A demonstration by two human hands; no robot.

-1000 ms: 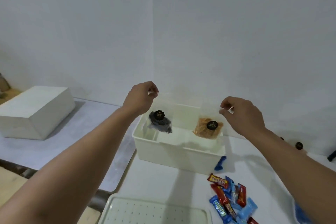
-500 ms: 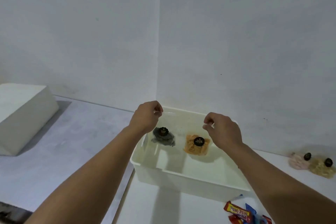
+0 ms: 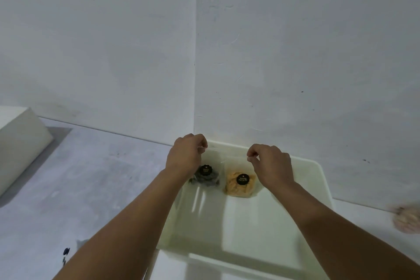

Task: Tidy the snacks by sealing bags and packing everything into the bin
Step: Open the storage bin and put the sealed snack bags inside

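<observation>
Hanging over the white plastic bin point(image 3: 322, 179), two clear snack bags share one level top edge: left hand point(image 3: 185, 157) pinches the dark-filled bag point(image 3: 205, 176), right hand point(image 3: 270, 166) pinches the orange-filled bag point(image 3: 239, 183), bin floor directly below.

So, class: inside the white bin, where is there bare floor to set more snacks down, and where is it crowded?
The bin floor is bare from the near wall up to the two bags, and along the right wall. It is crowded at the far end: the dark snack bag and orange snack bag sit side by side there, with the left hand and right hand pinching their tops.
</observation>
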